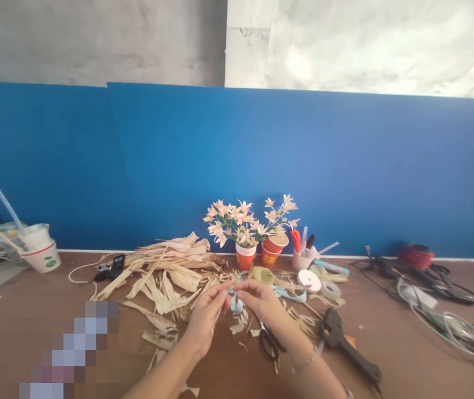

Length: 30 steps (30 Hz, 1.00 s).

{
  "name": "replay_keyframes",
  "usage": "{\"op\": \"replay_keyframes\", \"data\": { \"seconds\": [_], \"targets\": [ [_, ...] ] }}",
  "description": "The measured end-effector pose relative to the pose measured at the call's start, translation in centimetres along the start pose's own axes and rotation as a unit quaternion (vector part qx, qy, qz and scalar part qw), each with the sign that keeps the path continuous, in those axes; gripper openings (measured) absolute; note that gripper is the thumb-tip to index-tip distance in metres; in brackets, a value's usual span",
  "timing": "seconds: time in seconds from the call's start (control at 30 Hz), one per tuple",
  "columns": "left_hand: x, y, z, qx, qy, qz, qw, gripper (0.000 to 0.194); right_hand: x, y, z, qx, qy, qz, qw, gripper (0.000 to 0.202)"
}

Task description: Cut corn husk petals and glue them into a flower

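Observation:
My left hand and my right hand meet over the middle of the table, fingertips pinched close together. Between them is a small light blue strip, curling down below the fingers; its upper end is partly covered. Pale husk scraps lie on the table just beneath. Black-handled scissors rest beside my right wrist, partly hidden by the forearm. Further right lies a black glue gun. Behind the hands, pale artificial flowers stand in red paper cups.
Dried corn husks spread across the left. Behind my right hand are a white disc, a tape roll and a cup of pens. Cables tangle at the right; a paper cup stands left. A blue partition bounds the back.

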State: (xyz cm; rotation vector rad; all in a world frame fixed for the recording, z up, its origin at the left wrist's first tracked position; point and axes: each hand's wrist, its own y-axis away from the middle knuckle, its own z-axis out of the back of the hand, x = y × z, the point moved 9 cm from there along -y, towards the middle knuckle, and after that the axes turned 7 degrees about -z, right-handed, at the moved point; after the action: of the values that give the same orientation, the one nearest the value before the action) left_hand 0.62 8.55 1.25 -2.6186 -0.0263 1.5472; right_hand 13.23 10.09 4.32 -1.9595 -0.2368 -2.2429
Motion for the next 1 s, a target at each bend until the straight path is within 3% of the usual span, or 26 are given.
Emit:
{"op": "replay_keyframes", "data": {
  "seconds": [0.1, 0.3, 0.5, 0.6, 1.0],
  "targets": [
    [0.3, 0.2, -0.4, 0.012, 0.016, 0.023, 1.000, 0.048, 0.4, 0.1, -0.7, 0.014, -0.010, 0.007, 1.000, 0.031],
    [0.5, 0.5, -1.0, 0.040, -0.003, 0.035, 0.999, 0.054, 1.4, 0.4, -1.8, 0.032, -0.012, 0.059, 0.998, 0.027],
    [0.0, 0.5, -1.5, 0.059, -0.078, 0.006, 0.995, 0.035, 0.8, 0.2, -0.3, -0.056, 0.058, 0.054, 0.995, 0.023],
    [-0.2, 0.4, -1.6, 0.059, -0.129, -0.002, 0.990, 0.025, 0.8, 0.2, 0.0, -0.069, 0.074, 0.049, 0.994, 0.020],
    [-0.6, 0.6, -2.2, 0.089, -0.180, -0.002, 0.980, 0.033, 0.0, -0.1, 0.2, -0.084, -0.001, 0.032, 0.996, 0.032]
  ]
}}
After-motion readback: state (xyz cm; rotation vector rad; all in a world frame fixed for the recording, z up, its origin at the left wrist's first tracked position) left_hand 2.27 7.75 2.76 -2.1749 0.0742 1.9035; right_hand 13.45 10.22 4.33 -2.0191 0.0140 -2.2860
